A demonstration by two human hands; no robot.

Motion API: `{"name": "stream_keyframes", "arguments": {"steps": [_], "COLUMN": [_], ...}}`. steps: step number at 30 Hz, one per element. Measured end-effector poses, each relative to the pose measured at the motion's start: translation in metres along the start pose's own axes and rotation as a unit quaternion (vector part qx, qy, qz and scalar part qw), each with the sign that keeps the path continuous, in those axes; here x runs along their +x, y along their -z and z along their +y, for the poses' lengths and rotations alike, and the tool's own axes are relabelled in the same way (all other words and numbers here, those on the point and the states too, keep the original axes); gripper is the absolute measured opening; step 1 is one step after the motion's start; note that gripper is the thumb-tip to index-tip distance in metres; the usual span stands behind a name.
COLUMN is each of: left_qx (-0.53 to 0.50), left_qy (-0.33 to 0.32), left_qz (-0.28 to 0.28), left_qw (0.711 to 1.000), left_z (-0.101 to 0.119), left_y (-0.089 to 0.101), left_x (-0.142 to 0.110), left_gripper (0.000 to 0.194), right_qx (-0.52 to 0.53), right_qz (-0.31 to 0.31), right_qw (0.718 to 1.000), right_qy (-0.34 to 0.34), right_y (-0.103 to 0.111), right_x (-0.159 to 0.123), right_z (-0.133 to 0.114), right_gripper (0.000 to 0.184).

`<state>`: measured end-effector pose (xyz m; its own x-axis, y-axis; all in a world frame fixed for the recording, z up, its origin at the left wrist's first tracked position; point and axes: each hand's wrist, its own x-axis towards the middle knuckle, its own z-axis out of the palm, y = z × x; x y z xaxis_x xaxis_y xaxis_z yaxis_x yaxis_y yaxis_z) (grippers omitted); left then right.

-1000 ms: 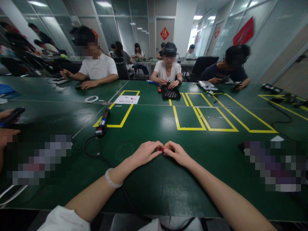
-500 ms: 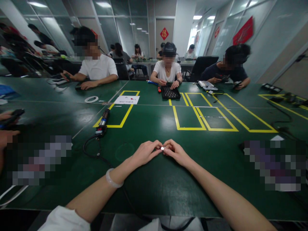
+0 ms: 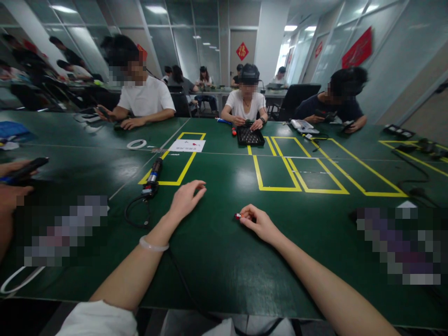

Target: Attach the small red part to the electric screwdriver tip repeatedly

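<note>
Between the thumb and fingers of my right hand (image 3: pixel 258 221) is a small red, white and black piece (image 3: pixel 238 216), too small to name, held low over the green table (image 3: pixel 224 261). My left hand (image 3: pixel 186 198) is raised apart from it, to the left, fingers loosely bent and nothing visible in them. Left of that hand lies a black cylindrical tool (image 3: pixel 153 176) with a blue and silver band and a cable. Beyond it, a white printed sheet (image 3: pixel 187 145) lies across a yellow tape outline.
Yellow tape rectangles (image 3: pixel 280 189) mark the table ahead. A co-worker across handles parts over a black tray (image 3: pixel 250 136); a red-tipped tool (image 3: pixel 234 132) lies beside it. A white cable coil (image 3: pixel 136 144) is at left. At far left, another person's hands hold a dark device (image 3: pixel 28 169).
My left hand has parted from the right, moving left and away from me. My right hand stays nearly in place with the small piece, which now shows red at its end.
</note>
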<state>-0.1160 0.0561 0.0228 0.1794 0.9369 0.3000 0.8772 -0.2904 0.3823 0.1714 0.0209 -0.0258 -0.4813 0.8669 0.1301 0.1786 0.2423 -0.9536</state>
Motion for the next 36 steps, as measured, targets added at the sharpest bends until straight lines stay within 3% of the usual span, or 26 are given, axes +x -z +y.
{"name": "stream_keyframes", "arguments": {"steps": [3, 5, 7, 10, 12, 15, 21, 26, 31, 36], "left_qx": [0.137, 0.195, 0.216, 0.189, 0.168, 0.167, 0.19, 0.198, 0.181, 0.134], "left_qy": [0.104, 0.17, 0.24, 0.321, 0.339, 0.334, 0.313, 0.263, 0.202, 0.097], "left_qz": [0.109, 0.135, 0.112, 0.022, -0.017, -0.022, -0.019, -0.027, -0.041, -0.055], "left_qw": [0.979, 0.956, 0.94, 0.928, 0.925, 0.928, 0.93, 0.944, 0.962, 0.985], "left_z": [-0.05, -0.08, -0.103, -0.126, -0.135, -0.139, -0.135, -0.117, -0.079, -0.028], "left_y": [0.019, 0.031, 0.042, 0.052, 0.054, 0.054, 0.045, 0.031, 0.009, -0.013], "left_x": [0.002, -0.002, -0.008, -0.014, -0.015, -0.013, -0.009, -0.004, 0.002, 0.0], "left_gripper": [0.042, 0.053, 0.065, 0.07, 0.068, 0.066, 0.066, 0.062, 0.058, 0.062], "right_qx": [0.004, 0.001, -0.005, -0.014, -0.019, -0.021, -0.03, -0.035, -0.04, -0.05], "right_qz": [-0.005, -0.006, -0.006, -0.009, -0.013, -0.013, -0.015, -0.019, -0.016, -0.01], "right_qw": [1.0, 1.0, 1.0, 1.0, 1.0, 1.0, 0.999, 0.999, 0.999, 0.999], "right_qy": [-0.003, -0.003, -0.002, -0.005, -0.006, -0.002, -0.004, -0.004, -0.001, 0.004], "right_y": [0.0, 0.0, 0.0, 0.001, 0.002, 0.002, 0.001, -0.001, -0.002, -0.003], "right_x": [-0.001, -0.001, -0.001, -0.002, -0.002, -0.002, -0.001, -0.001, -0.001, 0.0], "right_z": [-0.001, -0.003, -0.004, -0.006, -0.006, -0.006, -0.007, -0.006, -0.006, -0.004], "right_gripper": [0.023, 0.024, 0.024, 0.023, 0.022, 0.022, 0.022, 0.024, 0.024, 0.024]}}
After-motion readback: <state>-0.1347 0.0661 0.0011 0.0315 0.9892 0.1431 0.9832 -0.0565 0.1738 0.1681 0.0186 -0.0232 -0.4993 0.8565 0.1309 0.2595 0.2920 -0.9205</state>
